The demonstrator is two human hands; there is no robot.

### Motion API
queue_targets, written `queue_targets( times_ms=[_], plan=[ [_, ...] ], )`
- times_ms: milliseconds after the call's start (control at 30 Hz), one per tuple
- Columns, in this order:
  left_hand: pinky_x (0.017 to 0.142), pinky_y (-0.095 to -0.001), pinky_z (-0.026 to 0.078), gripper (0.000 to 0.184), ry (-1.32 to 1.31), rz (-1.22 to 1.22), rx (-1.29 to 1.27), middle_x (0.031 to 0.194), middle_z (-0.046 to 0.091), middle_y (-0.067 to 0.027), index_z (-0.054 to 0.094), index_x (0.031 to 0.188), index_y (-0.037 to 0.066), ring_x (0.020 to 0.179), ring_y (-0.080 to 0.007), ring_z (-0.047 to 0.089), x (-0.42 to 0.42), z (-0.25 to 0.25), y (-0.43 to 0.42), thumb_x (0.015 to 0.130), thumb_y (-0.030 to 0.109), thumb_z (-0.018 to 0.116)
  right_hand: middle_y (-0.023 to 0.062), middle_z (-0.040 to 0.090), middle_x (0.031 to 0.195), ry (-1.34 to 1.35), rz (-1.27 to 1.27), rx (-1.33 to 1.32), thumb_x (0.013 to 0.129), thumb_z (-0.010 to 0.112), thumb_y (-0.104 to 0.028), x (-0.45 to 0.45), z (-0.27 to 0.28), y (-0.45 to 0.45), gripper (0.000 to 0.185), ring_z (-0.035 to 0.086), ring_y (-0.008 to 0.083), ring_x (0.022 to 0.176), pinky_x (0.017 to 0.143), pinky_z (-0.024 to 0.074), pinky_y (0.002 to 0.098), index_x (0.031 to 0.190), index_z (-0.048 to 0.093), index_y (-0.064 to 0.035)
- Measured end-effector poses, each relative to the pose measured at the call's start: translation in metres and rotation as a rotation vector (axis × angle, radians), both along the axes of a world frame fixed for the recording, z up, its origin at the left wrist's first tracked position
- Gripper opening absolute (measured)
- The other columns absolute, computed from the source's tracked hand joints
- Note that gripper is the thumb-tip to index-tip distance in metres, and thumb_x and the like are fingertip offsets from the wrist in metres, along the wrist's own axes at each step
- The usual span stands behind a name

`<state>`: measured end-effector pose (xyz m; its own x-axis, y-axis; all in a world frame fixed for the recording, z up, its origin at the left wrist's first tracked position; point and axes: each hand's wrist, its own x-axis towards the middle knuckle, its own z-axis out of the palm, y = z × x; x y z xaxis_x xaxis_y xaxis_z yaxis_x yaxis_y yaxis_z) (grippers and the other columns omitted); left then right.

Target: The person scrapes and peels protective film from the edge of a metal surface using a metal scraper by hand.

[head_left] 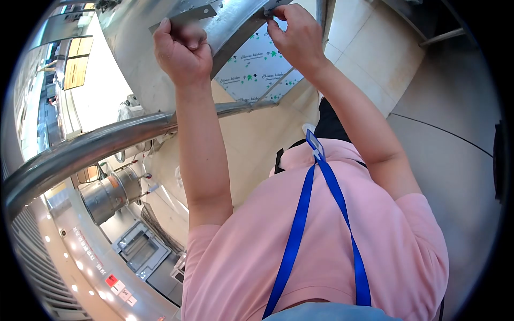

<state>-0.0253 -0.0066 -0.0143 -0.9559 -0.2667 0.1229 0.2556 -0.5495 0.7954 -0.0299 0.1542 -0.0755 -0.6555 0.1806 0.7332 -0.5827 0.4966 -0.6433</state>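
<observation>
My left hand (182, 56) is closed in a fist, with the thumb against a flat grey metal strip (204, 13) that has a hole near one end. The strip lies over a shiny steel panel (126, 37), and a blurred patch hides part of the fingers. At the panel's folded edge (243, 40), my right hand (297, 40) is closed, thumb and forefinger pinched around a small dark piece. That piece is too small to name.
A round steel rail (112, 131) crosses below the panel. Beneath the edge is a printed sheet (254, 67) with green leaves. A steel pot (104, 198) and kitchen equipment stand at left. Tiled floor (369, 48) shows at right. A blue lanyard (294, 235) hangs over my pink shirt.
</observation>
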Motion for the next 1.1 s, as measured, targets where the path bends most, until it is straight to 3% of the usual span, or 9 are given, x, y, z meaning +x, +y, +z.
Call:
queue_targets(
  times_ms=[200, 300, 600, 700, 800, 1000, 1100],
  plan=[
    [0.041, -0.0226, 0.025, 0.017, 0.027, -0.022, 0.003, 0.053, 0.041, 0.0, 0.042, 0.063, 0.009, 0.043, -0.0094, 0.03, 0.0, -0.002, -0.003, 0.078, 0.017, 0.046, 0.0133, 0.052, 0.067, -0.223, 0.137, -0.003, 0.065, 0.056, -0.004, -0.003, -0.007, 0.0, 0.008, 0.051, 0.029, 0.064, 0.057, 0.0419, 0.0358, 0.069, 0.051, -0.0016],
    [0.041, -0.0212, 0.026, 0.018, -0.003, 0.004, 0.027, 0.05, 0.04, 0.0003, 0.042, 0.061, 0.01, 0.041, -0.009, 0.031, 0.0, 0.0, -0.001, 0.077, 0.017, 0.046, 0.0084, 0.059, 0.067, -0.231, 0.093, -0.076, 0.067, 0.06, -0.011, -0.004, -0.021, -0.006, 0.012, 0.058, 0.018, 0.062, 0.058, 0.046, 0.025, 0.074, 0.057, -0.0012],
    [0.041, -0.0218, 0.026, 0.019, -0.043, 0.015, 0.041, 0.051, 0.041, 0.0001, 0.042, 0.061, 0.009, 0.041, -0.0093, 0.03, 0.0, -0.001, -0.003, 0.078, 0.018, 0.046, 0.008, 0.057, 0.067, -0.099, 0.096, 0.07, 0.067, 0.061, -0.008, -0.006, -0.018, 0.002, 0.012, 0.058, 0.0173, 0.065, 0.059, 0.0458, 0.026, 0.075, 0.056, -0.0007],
    [0.04, -0.0224, 0.025, 0.02, -0.033, 0.014, 0.029, 0.051, 0.042, -0.0003, 0.043, 0.061, 0.009, 0.041, -0.0093, 0.029, 0.0, 0.0, -0.002, 0.078, 0.019, 0.047, 0.0057, 0.056, 0.069, 0.027, 0.089, 0.111, 0.072, 0.059, -0.015, -0.008, -0.012, 0.0, 0.014, 0.055, 0.0143, 0.065, 0.059, 0.0442, 0.0248, 0.076, 0.055, -0.0016],
    [0.04, -0.0226, 0.024, 0.02, -0.041, 0.01, 0.032, 0.05, 0.042, -0.0004, 0.044, 0.061, 0.009, 0.041, -0.0092, 0.028, 0.0, 0.001, -0.002, 0.077, 0.019, 0.047, 0.0128, 0.051, 0.066, -0.011, 0.13, 0.109, 0.065, 0.056, -0.002, -0.005, 0.004, 0.003, 0.007, 0.051, 0.0289, 0.062, 0.056, 0.0418, 0.0356, 0.068, 0.05, -0.0014],
    [0.043, -0.0205, 0.025, 0.018, -0.032, -0.021, 0.004, 0.05, 0.039, 0.0008, 0.044, 0.061, 0.01, 0.04, -0.0087, 0.031, 0.002, 0.002, 0.001, 0.076, 0.019, 0.047, 0.0127, 0.051, 0.064, -0.034, 0.173, 0.103, 0.063, 0.056, 0.001, -0.006, 0.004, 0.012, 0.008, 0.051, 0.0285, 0.06, 0.054, 0.0423, 0.034, 0.067, 0.05, -0.0014],
    [0.042, -0.0206, 0.025, 0.018, -0.017, -0.028, -0.006, 0.05, 0.039, 0.0009, 0.043, 0.061, 0.011, 0.04, -0.0084, 0.031, 0.001, 0.001, -0.001, 0.076, 0.019, 0.047, 0.0126, 0.052, 0.064, 0.118, 0.069, 0.035, 0.062, 0.057, 0.004, -0.008, 0.006, 0.03, 0.01, 0.053, 0.0273, 0.059, 0.052, 0.0435, 0.0319, 0.068, 0.051, -0.0015]
  ],
)
